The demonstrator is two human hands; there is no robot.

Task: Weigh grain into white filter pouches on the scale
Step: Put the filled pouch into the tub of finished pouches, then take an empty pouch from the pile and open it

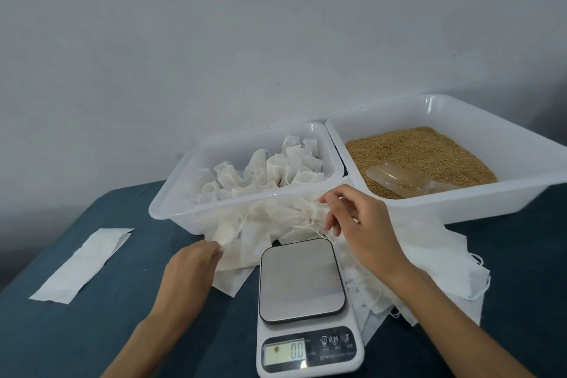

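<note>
- Left hand [191, 261] pinches the edge of an empty pouch from the loose pile of white filter pouches [260, 224] heaped just in front of the left tub; fingers closed on the fabric, likely separating one pouch from the tangle.
- Right hand [356, 224] hovers over the right part of the same pile, fingers loosely curled and spread; whether it actually grips a drawstring or a pouch cannot be told.
- Scale [302, 301] sits nearest the person, centred between both arms; steel platform bare, display reads zero, so it looks ready for a pouch. Some pouch fabric is tucked under or beside its right edge.
- Left tub [171, 193] holds filled pouches [270, 169] standing bunched together, probably the done pile, kept close behind the scale for a short drop-off.
- Right tub [460, 202] touches the left tub's side and holds the grain [423, 150]; a clear plastic scoop [399, 178] lies in the grain, handle toward the person's right hand, so easy to grab.
- A flat white strip [82, 264] lies well apart at left on the dark blue table cover [107, 331]; purpose unclear.
- Judged step: picking and opening the next empty pouch; no scooping or weighing under way.
- Risk: drawstrings look tangled, so one pull may drag several pouches.
</note>
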